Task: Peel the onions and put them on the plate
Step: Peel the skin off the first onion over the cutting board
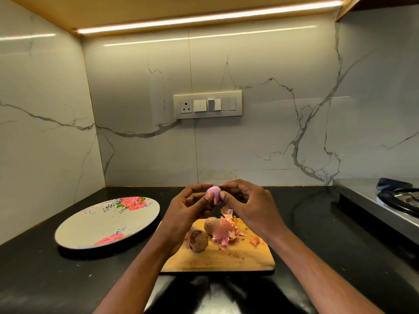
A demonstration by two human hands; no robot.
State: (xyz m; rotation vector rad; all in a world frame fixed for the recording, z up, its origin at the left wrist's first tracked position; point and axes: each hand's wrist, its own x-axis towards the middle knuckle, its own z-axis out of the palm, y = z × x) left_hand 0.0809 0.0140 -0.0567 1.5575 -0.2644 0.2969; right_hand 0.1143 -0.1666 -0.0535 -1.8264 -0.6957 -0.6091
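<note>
1. The small pink onion [213,193], nearly bare, is held above the chopping board [217,257] so scraps fall there.
2. The left hand [188,214] pinches it steady; the right hand [247,205] pinches at its side, seemingly picking skin.
3. Two unpeeled onions [199,240] lie beside the peelings [224,232].
4. The floral plate [106,223] lies left, holding nothing.

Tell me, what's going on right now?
Both hands, left and right, pinch a peeled onion. Two unpeeled onions on board. Plate bare.
</note>
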